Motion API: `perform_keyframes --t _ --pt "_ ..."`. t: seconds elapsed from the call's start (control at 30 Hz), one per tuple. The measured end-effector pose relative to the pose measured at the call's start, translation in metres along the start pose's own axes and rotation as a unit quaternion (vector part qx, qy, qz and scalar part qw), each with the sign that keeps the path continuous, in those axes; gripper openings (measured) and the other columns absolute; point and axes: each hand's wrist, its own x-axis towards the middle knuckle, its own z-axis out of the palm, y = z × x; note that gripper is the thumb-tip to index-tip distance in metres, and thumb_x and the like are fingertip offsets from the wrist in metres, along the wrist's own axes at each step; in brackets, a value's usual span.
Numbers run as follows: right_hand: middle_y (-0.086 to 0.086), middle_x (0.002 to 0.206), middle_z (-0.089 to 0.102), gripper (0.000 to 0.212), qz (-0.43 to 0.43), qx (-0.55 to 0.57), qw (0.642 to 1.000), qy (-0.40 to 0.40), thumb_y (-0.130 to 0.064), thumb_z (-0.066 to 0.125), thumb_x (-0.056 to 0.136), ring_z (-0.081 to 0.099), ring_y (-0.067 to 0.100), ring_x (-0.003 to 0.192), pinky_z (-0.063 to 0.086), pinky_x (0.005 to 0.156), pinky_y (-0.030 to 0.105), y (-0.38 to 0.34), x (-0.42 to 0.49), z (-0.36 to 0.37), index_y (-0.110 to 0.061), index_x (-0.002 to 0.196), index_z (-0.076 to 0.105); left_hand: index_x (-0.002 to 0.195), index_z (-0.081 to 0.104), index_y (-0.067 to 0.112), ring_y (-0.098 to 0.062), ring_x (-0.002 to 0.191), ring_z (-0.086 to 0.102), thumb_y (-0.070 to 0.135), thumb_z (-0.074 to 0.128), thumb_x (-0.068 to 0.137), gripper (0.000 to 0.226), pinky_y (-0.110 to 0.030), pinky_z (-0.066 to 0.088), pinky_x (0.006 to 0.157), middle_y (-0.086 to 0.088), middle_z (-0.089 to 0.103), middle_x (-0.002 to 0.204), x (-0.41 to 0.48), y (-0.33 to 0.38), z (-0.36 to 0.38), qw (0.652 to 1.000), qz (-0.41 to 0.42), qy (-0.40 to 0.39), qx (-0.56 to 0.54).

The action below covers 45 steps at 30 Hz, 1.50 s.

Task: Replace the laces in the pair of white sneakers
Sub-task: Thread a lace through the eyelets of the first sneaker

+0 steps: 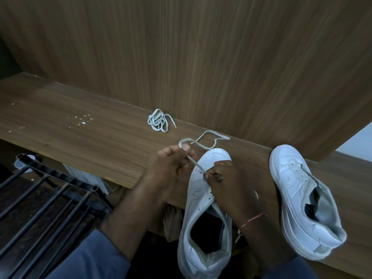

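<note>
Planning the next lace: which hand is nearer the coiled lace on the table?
Left. The left hand is this side of the coiled lace; the right hand is farther right, on the sneaker.

I saw the nearer sneaker (198,200) and the far sneaker (289,178) plain white, the far one's lining grey. The threaded lace (195,164) and the bundled lace (159,123) were pale grey-white. The desk (90,141) and the back panel (201,57) showed brown wood grain, the desk flecked with pale specks (83,123). The rack (58,174) was black, the sleeve (86,258) blue, the wrist thread (253,218) red.
</note>
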Motion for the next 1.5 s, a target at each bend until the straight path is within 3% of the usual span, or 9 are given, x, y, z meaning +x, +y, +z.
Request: perform_keyframes --t 0.13,0.37,0.5,0.6,0.73,0.83,1.1,1.33,1.5 --pt "-0.016 0.087 0.060 0.012 0.010 0.017 1.000 0.008 -0.019 0.070 0.086 0.055 0.000 0.087 0.036 0.075 0.018 -0.002 -0.001 0.002 -0.020 0.076 0.076 0.082 0.062 0.016 -0.005 0.067 0.069 0.012 0.058 0.092 0.011 -0.022 0.053 0.075 0.004 0.072 0.068 0.006 0.033 -0.030 0.989 0.077 0.110 -0.065" --pt "-0.016 0.090 0.057 0.013 0.031 0.009 0.999 0.020 -0.018 0.071 0.085 0.056 0.004 0.093 0.034 0.077 0.020 -0.006 0.000 0.004 -0.019 0.073 0.074 0.087 0.061 0.019 -0.004 0.068 0.068 0.021 0.059 0.094 0.008 -0.016 0.052 0.061 0.007 0.070 0.069 0.014 0.064 -0.098 0.933 0.176 0.287 -0.127" --pt "-0.010 0.104 0.063 0.006 0.008 -0.027 1.000 -0.002 -0.022 0.070 0.086 0.056 0.013 0.108 0.041 0.087 0.027 -0.009 0.001 0.001 -0.023 0.089 0.075 0.079 0.068 0.010 -0.016 0.069 0.063 0.015 0.064 0.089 0.012 -0.028 0.052 0.068 -0.005 0.070 0.073 0.001 0.034 -0.054 0.976 0.090 0.196 -0.016" --pt "0.000 0.118 0.066 0.035 -0.099 -0.097 0.990 0.019 -0.027 0.072 0.083 0.056 0.019 0.116 0.039 0.102 0.038 -0.019 0.003 0.001 -0.016 0.115 0.068 0.076 0.069 0.005 -0.014 0.061 0.055 0.020 0.067 0.088 0.019 -0.025 0.047 0.063 -0.006 0.063 0.067 -0.020 0.013 -0.008 0.988 0.083 0.100 0.080" --pt "-0.016 0.080 0.068 0.006 -0.087 0.112 0.989 -0.029 -0.017 0.066 0.090 0.060 0.000 0.078 0.042 0.073 0.013 -0.038 -0.006 0.006 -0.021 0.095 0.067 0.081 0.070 -0.001 -0.014 0.059 0.062 0.018 0.070 0.085 0.019 -0.023 0.050 0.055 -0.009 0.066 0.066 -0.032 -0.003 0.017 0.996 0.077 0.028 0.043" --pt "-0.015 0.064 0.067 0.022 -0.031 0.216 0.976 -0.015 -0.014 0.060 0.094 0.061 -0.002 0.062 0.042 0.059 0.012 -0.033 -0.006 0.010 -0.021 0.075 0.066 0.087 0.067 -0.006 -0.017 0.056 0.062 0.012 0.068 0.085 0.018 -0.020 0.050 0.052 -0.015 0.066 0.069 -0.035 -0.003 0.021 0.999 0.023 -0.007 -0.040" --pt "-0.012 0.068 0.068 0.020 -0.001 0.178 0.983 0.036 -0.020 0.066 0.091 0.061 -0.001 0.063 0.042 0.059 0.011 -0.013 -0.002 -0.012 -0.019 0.072 0.072 0.076 0.063 0.017 -0.004 0.055 0.059 0.016 0.067 0.085 0.011 -0.023 0.043 0.066 0.007 0.064 0.061 0.001 0.018 -0.014 0.987 -0.005 0.119 -0.105" --pt "-0.011 0.070 0.071 0.017 0.066 0.161 0.983 0.051 -0.018 0.066 0.092 0.061 -0.005 0.064 0.039 0.057 0.003 0.008 0.000 -0.023 -0.022 0.076 0.074 0.082 0.065 0.017 -0.003 0.055 0.058 0.018 0.070 0.086 0.006 -0.016 0.043 0.045 0.009 0.065 0.058 0.014 0.038 -0.049 0.962 0.071 0.248 -0.093" --pt "-0.010 0.127 0.061 0.042 -0.025 0.053 0.996 0.061 -0.031 0.069 0.088 0.052 0.008 0.121 0.034 0.102 0.022 -0.010 -0.003 -0.016 -0.020 0.128 0.061 0.089 0.071 0.008 -0.015 0.064 0.063 0.023 0.071 0.085 0.016 -0.022 0.052 0.056 -0.006 0.069 0.073 -0.019 0.021 -0.011 0.990 0.065 0.111 0.061"
